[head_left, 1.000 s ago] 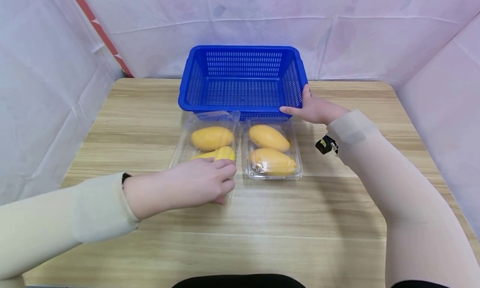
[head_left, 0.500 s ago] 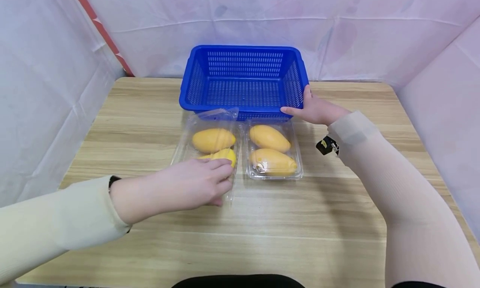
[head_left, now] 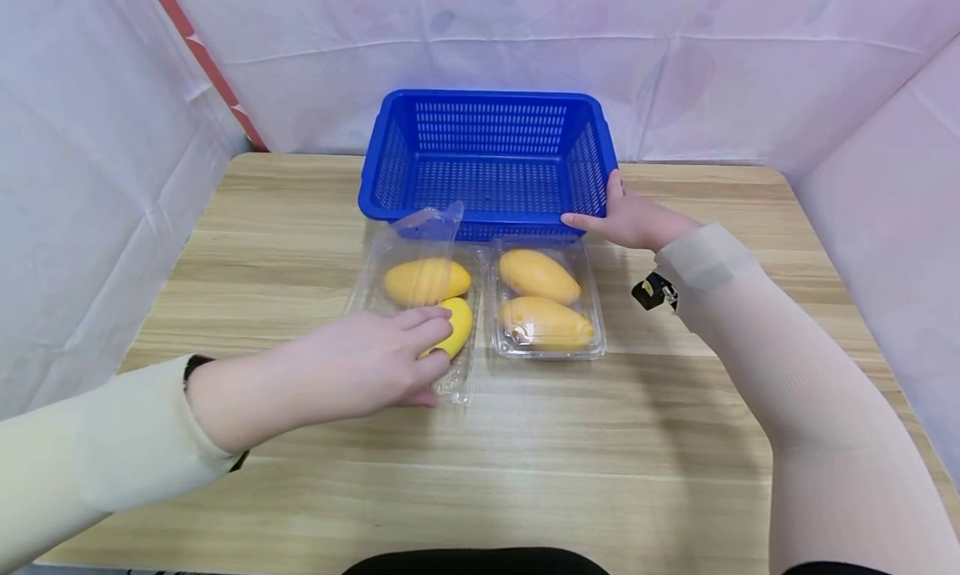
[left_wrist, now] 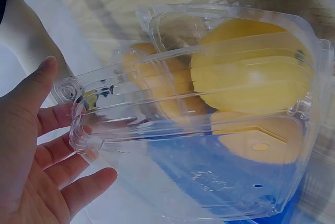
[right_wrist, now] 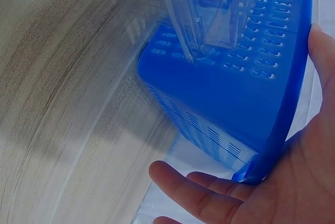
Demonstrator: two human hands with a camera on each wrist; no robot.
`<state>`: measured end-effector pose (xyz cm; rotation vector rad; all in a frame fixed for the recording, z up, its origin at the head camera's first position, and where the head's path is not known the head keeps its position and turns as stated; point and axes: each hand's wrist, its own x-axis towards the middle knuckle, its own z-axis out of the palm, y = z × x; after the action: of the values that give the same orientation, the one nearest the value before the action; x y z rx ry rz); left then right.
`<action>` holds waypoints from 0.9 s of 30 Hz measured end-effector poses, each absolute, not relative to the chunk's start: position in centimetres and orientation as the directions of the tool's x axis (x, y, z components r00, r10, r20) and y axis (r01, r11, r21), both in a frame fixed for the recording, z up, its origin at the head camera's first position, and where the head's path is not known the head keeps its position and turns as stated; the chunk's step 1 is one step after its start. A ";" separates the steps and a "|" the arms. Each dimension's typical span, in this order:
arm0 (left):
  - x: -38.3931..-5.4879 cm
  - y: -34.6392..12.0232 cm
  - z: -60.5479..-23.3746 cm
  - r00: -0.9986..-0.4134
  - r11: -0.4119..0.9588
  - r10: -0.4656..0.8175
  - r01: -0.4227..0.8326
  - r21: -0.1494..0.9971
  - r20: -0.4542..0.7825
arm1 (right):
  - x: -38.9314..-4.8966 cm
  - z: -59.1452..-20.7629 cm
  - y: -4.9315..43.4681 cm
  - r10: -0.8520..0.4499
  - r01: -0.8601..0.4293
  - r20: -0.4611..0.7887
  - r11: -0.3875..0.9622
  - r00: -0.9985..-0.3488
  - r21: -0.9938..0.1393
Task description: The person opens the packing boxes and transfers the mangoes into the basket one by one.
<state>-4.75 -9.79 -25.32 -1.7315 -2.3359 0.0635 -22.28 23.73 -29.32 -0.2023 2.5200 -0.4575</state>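
A clear plastic clamshell box (head_left: 450, 383) with two yellow mangoes (head_left: 454, 323) stands left of centre on the table. Its hinged lid (left_wrist: 204, 182) is tilted up along the right side. My left hand (head_left: 367, 358) touches the lid's free edge with fairly straight fingers, the thumb apart from it. Beside it stands another clamshell (head_left: 551, 355), lid down, with two mangoes (head_left: 546, 321) inside. My right hand (head_left: 637, 221) rests against the front right corner of a blue basket (head_left: 487, 215), its thumb on the front rim and fingers along the right side.
The basket stands behind both clamshells, near the back of the wooden table (head_left: 525, 483). White and pink cloth (head_left: 750, 83) hangs behind the table and at the sides. A black wrist camera (head_left: 651, 290) hangs below the right sleeve.
My left hand has moved left, lifting the left clamshell's lid up and leftward, and more of the near mango shows uncovered. The right hand, basket and right clamshell have stayed in place.
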 end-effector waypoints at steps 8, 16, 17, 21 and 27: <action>-4.5 -10.3 -25.0 -0.276 0.310 0.941 0.937 -0.164 0.198 | -22.1 -29.2 23.6 -0.240 -0.053 -0.506 0.933 -0.829 -0.356; -4.5 -11.2 -24.8 -0.272 0.324 0.923 0.931 -0.170 0.272 | -22.2 -29.3 23.6 -0.238 -0.048 -0.504 0.931 -0.830 -0.361; -4.5 -11.3 -24.8 -0.269 0.324 0.922 0.930 -0.172 0.279 | -22.2 -29.3 23.6 -0.239 -0.050 -0.503 0.931 -0.831 -0.360; -4.5 -11.6 -24.8 -0.264 0.324 0.918 0.929 -0.179 0.295 | -22.2 -29.2 23.6 -0.240 -0.052 -0.499 0.931 -0.833 -0.361; -4.5 -11.9 -24.6 -0.271 0.329 0.914 0.931 -0.161 0.301 | -22.1 -29.2 23.6 -0.242 -0.050 -0.494 0.928 -0.835 -0.370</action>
<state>-4.45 -11.90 -24.61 -1.6433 -2.2617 -0.0681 -22.10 23.61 -29.21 -0.2083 2.5309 -0.4657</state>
